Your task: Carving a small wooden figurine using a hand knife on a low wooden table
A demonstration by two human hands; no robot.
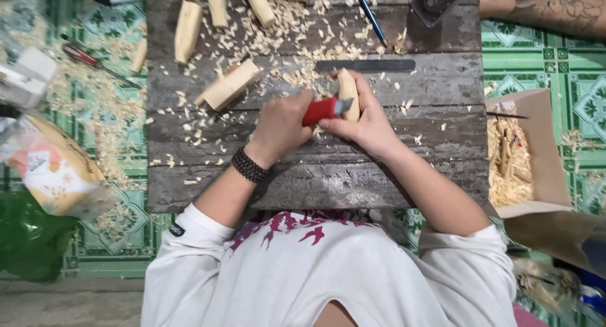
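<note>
- The pale wood piece (349,92) sits just above the middle of the frame, upright in the grasp of the right hand (366,122), whose fingers wrap round its lower part.
- The left hand (281,126) is closed tight round the red-handled knife (323,109); the short blade lies against the wood piece.
- A dark beaded bracelet (248,166) circles the left wrist.
- Both hands rest over a weathered grey board (404,175) strewn with light shavings (278,36).
- A squared wood block (230,85) lies left of the hands; more carved blanks (188,30) sit along the upper edge.
- A flat dark file (366,65) lies just above the wood piece.
- A cardboard box (536,144) of shavings stands at the right of the frame.
</note>
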